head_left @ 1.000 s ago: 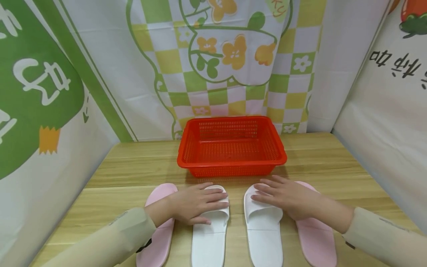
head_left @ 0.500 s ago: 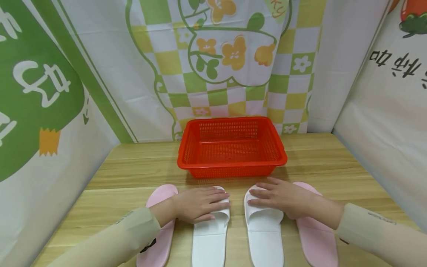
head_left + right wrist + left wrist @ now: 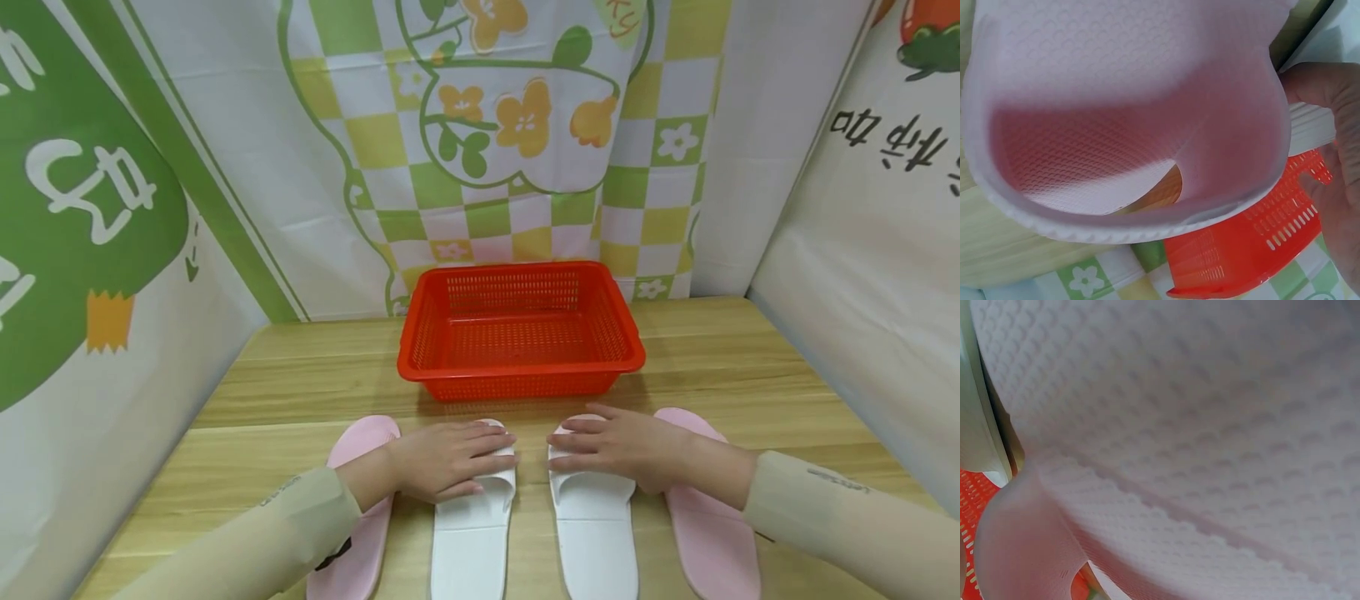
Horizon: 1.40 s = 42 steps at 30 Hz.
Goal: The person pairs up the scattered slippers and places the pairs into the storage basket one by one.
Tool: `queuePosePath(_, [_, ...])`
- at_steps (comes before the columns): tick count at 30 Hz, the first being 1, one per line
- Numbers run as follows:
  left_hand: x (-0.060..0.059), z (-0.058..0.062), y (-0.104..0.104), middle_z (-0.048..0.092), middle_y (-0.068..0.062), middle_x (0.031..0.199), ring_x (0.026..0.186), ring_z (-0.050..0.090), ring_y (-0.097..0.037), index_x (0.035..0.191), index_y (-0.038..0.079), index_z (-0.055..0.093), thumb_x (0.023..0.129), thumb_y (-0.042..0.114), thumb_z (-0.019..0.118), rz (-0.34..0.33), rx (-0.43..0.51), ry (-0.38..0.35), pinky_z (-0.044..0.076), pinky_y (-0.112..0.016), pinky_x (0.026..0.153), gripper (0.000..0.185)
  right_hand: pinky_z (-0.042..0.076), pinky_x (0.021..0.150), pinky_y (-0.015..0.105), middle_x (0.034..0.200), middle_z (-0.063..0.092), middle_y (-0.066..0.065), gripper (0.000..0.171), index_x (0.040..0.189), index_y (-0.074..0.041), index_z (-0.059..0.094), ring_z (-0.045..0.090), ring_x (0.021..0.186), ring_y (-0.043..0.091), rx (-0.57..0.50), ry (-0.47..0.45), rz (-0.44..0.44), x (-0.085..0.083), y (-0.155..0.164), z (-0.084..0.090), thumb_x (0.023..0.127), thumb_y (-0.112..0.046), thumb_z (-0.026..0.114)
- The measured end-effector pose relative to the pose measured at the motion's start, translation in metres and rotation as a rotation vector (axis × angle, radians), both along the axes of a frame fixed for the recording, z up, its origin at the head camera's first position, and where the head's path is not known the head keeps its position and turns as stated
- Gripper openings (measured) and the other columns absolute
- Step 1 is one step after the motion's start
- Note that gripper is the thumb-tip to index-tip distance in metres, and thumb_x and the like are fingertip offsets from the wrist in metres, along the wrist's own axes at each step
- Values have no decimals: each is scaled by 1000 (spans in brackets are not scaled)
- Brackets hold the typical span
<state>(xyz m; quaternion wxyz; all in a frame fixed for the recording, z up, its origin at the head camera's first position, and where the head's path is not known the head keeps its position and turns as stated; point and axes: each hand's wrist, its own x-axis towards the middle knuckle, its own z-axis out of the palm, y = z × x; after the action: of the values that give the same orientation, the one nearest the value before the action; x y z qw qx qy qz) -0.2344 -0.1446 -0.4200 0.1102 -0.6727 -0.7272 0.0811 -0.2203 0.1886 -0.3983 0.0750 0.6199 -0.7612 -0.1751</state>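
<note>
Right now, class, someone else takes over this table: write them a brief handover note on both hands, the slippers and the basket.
Left hand: flat on the left white slipper, fingers straight.
Right hand: flat on the right white slipper.
Pink slippers lie outside the white pair, all four on the table.
Red basket sits behind them, nothing in it.
Done: nothing lifted.
Left: probably all four slippers still to go in.

Counted on the table point(image 3: 315, 367): two white slippers point(image 3: 471, 533), two pink slippers point(image 3: 705, 517), one red basket point(image 3: 521, 332), and two hands point(image 3: 450, 460).
</note>
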Motion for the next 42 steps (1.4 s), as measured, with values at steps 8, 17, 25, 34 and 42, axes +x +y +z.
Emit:
queuePosePath(8, [0,0,1,42,-18,147,135,39,-32,145,7,43,105,38,31,-2,9,-11,28,-40,112,52,32,108,48,154,34,-1,114,152,-33,30,39,135,25,50,48,20,2,-3,0,57,-18,90])
queuePosePath(17, [0,-1,1,43,-18,146,135,40,-30,144,7,45,105,37,29,-3,6,21,29,-38,111,51,32,109,48,155,33,-2,113,153,-32,29,36,138,21,88,84,28,3,-4,1,58,-25,91])
queuePosePath(25, [1,0,2,43,-17,146,135,40,-30,144,8,45,105,35,33,10,-6,17,29,-37,112,50,34,108,48,153,35,-2,113,152,-33,29,39,135,23,89,67,19,4,-4,0,58,-25,91])
queuePosePath(34, [0,-2,3,47,-20,142,131,44,-33,140,5,49,105,30,30,-28,45,27,31,-39,110,47,43,97,40,144,45,-3,107,145,-34,38,48,123,26,35,67,15,5,-3,-2,52,-27,91])
queuePosePath(42, [0,-1,4,50,-19,138,128,46,-33,137,6,50,101,25,42,-17,56,8,32,-38,110,42,43,96,39,141,48,-1,107,142,-30,44,49,116,24,-72,-42,-12,8,3,-5,46,-15,88])
